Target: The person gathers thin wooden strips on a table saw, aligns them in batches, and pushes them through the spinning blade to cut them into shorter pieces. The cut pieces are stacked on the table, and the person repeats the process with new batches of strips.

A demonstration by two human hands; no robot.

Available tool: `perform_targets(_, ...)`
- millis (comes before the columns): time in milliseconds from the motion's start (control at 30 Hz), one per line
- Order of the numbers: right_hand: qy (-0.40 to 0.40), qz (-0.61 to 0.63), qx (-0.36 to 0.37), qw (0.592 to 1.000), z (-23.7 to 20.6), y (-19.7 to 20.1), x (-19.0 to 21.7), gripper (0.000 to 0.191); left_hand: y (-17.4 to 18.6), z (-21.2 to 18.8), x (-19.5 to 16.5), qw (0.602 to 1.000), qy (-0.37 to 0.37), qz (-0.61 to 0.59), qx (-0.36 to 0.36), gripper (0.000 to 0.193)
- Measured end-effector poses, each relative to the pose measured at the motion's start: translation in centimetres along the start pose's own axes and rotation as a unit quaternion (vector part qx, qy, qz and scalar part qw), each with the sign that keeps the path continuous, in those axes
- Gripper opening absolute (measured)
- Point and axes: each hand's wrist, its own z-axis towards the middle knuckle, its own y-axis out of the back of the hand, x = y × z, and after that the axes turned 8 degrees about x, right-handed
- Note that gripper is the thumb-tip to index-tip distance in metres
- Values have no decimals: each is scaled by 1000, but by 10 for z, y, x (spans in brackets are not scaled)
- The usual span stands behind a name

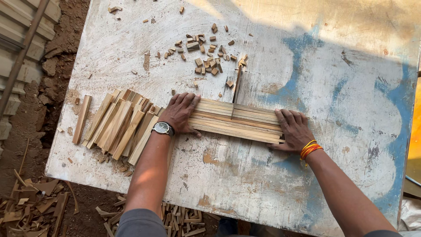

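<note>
Two hands press on a row of wooden strips (237, 120) lying flat at the middle of the worktop (342, 79). Left of the row lies a fanned pile of strips (116, 125); beyond it, small wood chips (206, 50) are scattered. One thin stick (237, 83) stands across the row's far edge. Left hand (182, 113), wearing a watch (162, 127), lies flat and unclenched on the row's left end; right hand (294, 130), with orange bangles (309, 149), cups the right end. Both grasp nothing. Fingertips partly hide the strip ends.
</note>
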Motion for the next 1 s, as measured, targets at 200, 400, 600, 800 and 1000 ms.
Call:
perform_targets(200,-3,-17,7,1000,10,3,-8,135,9,10,3,1000,9,-16,12,160)
perform_targets(400,0,-8,-12,1000,20,7,-15,136,20,18,4,1000,16,-20,3,160)
perform_targets(600,6,-7,-7,1000,28,15,-19,139,32,22,-2,999,45,-3,24,161)
perform_targets(800,7,-17,3,1000,35,25,-30,136,44,42,-5,997,81,-4,-6,164)
perform_targets(1000,12,14,-6,1000,19,22,-35,129,52,41,-10,989,114,2,-96,143)
